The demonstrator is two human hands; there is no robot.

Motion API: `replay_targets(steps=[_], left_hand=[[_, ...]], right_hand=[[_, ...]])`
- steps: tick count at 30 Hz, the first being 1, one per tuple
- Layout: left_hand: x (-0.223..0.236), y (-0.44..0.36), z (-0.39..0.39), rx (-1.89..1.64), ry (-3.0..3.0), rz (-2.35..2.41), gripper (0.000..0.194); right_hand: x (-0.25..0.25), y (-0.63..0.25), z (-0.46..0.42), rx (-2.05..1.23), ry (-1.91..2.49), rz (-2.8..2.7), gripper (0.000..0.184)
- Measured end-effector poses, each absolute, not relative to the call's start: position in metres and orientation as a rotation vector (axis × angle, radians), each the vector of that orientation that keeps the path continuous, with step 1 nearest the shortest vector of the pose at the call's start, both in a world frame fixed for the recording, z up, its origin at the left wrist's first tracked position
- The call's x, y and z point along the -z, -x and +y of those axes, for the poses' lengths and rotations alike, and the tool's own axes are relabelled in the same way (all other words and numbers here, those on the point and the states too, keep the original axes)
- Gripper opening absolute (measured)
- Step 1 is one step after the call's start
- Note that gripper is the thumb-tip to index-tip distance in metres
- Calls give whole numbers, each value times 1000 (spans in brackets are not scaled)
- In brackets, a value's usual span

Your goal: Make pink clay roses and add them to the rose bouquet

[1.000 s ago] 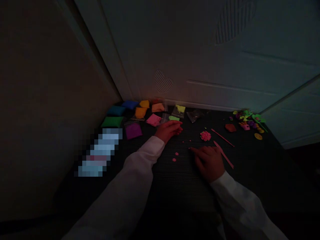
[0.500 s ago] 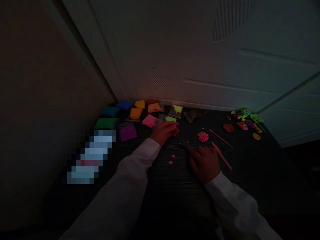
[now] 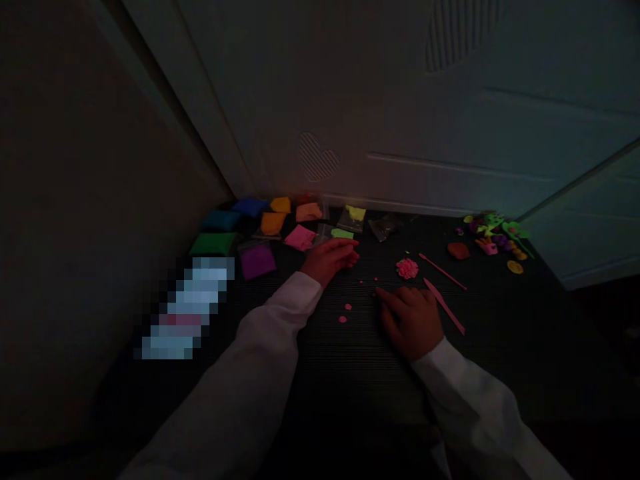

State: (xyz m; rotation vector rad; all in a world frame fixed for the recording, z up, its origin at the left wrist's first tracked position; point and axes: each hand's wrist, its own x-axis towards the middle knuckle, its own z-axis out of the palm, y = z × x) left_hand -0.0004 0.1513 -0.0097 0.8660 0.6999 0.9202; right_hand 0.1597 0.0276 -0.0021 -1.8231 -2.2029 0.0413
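Note:
My left hand (image 3: 331, 259) hovers over or rests on the dark table, in front of the clay packets, its fingers loosely bent with a gap between them and nothing visible inside. My right hand (image 3: 413, 321) lies palm down with the index finger stretched out. Its tip is beside a tiny dark dot of clay (image 3: 373, 294). Two flattened pink clay discs, a nearer one (image 3: 343, 319) and a farther one (image 3: 348, 307), lie between the hands, with tiny pink bits (image 3: 376, 279) beyond them. A pink clay flower (image 3: 407, 269) sits past my right hand, beside a thin pink stick tool (image 3: 443, 271) and a pink modelling knife (image 3: 445, 307).
Bagged clay in several colours, including a purple packet (image 3: 257, 260) and a green one (image 3: 213, 244), lines the back left. A blurred-out panel (image 3: 185, 310) is at left. Finished-looking clay pieces (image 3: 495, 233) and a reddish-brown lump (image 3: 458, 251) lie back right. A white panel (image 3: 425, 180) rises behind.
My right index fingertip has shifted slightly, and a tiny dot now shows beside it. My left hand keeps almost the same pose. The whole view has shifted a little.

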Motion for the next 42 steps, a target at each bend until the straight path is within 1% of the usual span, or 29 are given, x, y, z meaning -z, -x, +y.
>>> replay_targets(steps=[10,20,42], left_hand=[[9,0,151,-923,-874,690,24],[7,0,150,-929,-880,701,24],[7,-1,149,-930,-910,705,24]], right_hand=[[0,-161,25,-75,1849,-2268,33],[1,-156,24,65,1885,-2356,34],[0,-153,24,110,1908,-2407,33]])
